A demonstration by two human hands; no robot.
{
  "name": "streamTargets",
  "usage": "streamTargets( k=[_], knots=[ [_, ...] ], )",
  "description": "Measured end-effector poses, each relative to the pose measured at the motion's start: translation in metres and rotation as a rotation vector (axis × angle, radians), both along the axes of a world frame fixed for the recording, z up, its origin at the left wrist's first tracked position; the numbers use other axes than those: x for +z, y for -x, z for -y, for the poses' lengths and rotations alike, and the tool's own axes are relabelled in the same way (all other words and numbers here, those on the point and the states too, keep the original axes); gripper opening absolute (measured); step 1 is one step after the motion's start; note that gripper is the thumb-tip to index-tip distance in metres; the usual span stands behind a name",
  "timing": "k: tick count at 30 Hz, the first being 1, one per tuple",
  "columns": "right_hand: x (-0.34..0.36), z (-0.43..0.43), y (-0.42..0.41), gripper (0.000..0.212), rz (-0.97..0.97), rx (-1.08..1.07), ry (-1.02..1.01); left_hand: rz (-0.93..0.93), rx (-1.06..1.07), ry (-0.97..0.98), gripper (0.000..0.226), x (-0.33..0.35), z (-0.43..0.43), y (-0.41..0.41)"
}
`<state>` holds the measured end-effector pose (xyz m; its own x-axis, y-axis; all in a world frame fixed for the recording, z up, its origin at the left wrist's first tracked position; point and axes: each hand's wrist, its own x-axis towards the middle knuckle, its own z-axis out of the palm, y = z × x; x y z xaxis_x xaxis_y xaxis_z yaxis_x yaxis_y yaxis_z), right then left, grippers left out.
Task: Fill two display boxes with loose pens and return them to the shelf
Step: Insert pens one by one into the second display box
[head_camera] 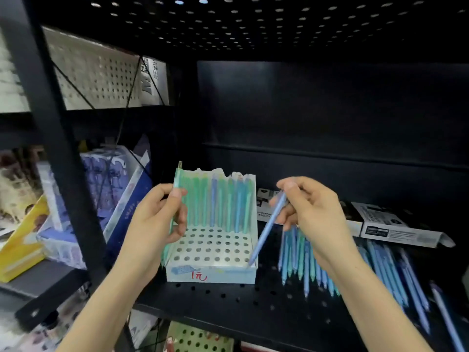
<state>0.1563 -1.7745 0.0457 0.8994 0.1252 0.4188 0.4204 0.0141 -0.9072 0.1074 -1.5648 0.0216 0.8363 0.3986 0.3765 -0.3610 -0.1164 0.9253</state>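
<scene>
Lowest in the frame, our two forearms reach up from the bottom edge, hands apart with the box between them. Our left hand, centre left, curls round a green pen held upright against the box's left wall, thumb pressed on the barrel. Our right hand, centre right, pinches a blue pen near its upper end, the barrel slanting down-left so the tip sits at the front right corner of the hole grid.

These pens look light, stiff and smooth. We judge a pinch near the upper end best, leaving the tip free to find a hole.

The display box stands mid-frame on the black perforated shelf. It looks like thin card, easy to tip, so steadying it makes sense. Only its back row holds pens and most holes are bare.

Right of it, loose pens lie on the shelf. Behind them rest black-and-white cartons.
</scene>
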Motion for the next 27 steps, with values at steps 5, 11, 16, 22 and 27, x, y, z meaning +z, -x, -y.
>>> streamTargets(
  k=[5, 11, 16, 22, 27],
  knots=[
    [0.007, -0.033, -0.008, 0.017, 0.08, -0.054, -0.046, 0.014, 0.008, 0.022, 0.017, -0.008, -0.019, 0.0],
    [0.007, -0.065, -0.019, 0.018, 0.216, -0.116, 0.26, -0.009, 0.001, 0.063, 0.016, -0.016, -0.031, -0.005],
    [0.006, -0.072, -0.026, 0.022, 0.177, -0.116, 0.376, -0.011, -0.025, 0.075, 0.015, -0.018, -0.034, -0.011],
    [0.012, -0.074, -0.027, 0.02, 0.152, -0.119, 0.348, 0.0, -0.05, 0.092, 0.015, -0.017, -0.034, -0.017],
    [0.015, -0.075, -0.028, 0.02, 0.13, -0.115, 0.367, 0.001, -0.054, 0.1, 0.015, -0.017, -0.035, -0.018]
  ],
)
